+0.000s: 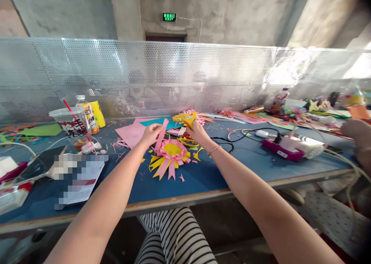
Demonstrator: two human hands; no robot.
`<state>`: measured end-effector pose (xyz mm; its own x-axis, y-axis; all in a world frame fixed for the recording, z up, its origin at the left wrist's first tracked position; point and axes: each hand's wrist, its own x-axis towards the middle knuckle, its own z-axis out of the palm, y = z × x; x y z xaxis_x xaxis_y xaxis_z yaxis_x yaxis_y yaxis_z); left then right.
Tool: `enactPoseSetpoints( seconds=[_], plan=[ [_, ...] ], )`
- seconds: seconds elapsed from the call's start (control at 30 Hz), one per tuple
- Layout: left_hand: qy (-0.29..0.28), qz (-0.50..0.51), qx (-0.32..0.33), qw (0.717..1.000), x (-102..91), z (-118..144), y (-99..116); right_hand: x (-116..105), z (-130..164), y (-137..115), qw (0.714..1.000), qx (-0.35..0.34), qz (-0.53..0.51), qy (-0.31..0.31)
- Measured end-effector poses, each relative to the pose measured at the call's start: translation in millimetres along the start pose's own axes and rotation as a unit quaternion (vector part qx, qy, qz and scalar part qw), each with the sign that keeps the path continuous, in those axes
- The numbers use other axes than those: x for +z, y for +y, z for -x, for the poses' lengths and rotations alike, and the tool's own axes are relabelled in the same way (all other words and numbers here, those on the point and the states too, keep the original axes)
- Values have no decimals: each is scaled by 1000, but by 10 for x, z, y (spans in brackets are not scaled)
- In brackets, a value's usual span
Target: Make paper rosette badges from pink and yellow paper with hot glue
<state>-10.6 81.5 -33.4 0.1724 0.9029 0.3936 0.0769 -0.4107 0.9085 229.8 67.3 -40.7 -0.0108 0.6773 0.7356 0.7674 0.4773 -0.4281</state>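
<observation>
My left hand [150, 134] pinches a pink paper strip [161, 134] that stands up from a pink and yellow paper flower [171, 154] lying on the blue table [203, 179]. My right hand [197, 132] grips a yellow glue gun [186, 118], its nozzle pointing left towards the strip's upper end. A black cable [228, 140] runs from the gun to the right. Yellow and pink paper offcuts lie around the flower.
A plastic cup with a red straw [71, 126], a bottle and a yellow carton stand at the left. A phone [40, 163] and a white paper sheet lie front left. A power strip [282, 150] lies right, by another person's hand [358, 134]. A perforated metal screen [185, 78] backs the table.
</observation>
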Motion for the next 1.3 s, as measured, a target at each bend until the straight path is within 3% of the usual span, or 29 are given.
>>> enactPoseSetpoints(
  seconds=[0.23, 0.5, 0.73, 1.07, 1.2, 1.3],
  plan=[
    [15, -10, 41, 999, -5, -33, 17, -6, 46, -111, 1000, 10, -1, -24],
    [47, 21, 29, 998, 38, -57, -28, -15, 32, -116, 999, 12, -2, -30],
    [33, 35, 33, 998, 27, -53, -27, 3, 41, -100, 999, 14, -2, -32],
    [37, 172, -26, 984, 30, 17, 78, -2, 4, -27, 998, 32, 45, 11],
    [51, 209, -48, 975, 10, 39, 167, 5, -11, 60, 994, 65, 72, -40],
    [62, 216, -58, 973, -9, 35, 191, 34, -4, 152, 989, 47, 103, -92]
  ],
)
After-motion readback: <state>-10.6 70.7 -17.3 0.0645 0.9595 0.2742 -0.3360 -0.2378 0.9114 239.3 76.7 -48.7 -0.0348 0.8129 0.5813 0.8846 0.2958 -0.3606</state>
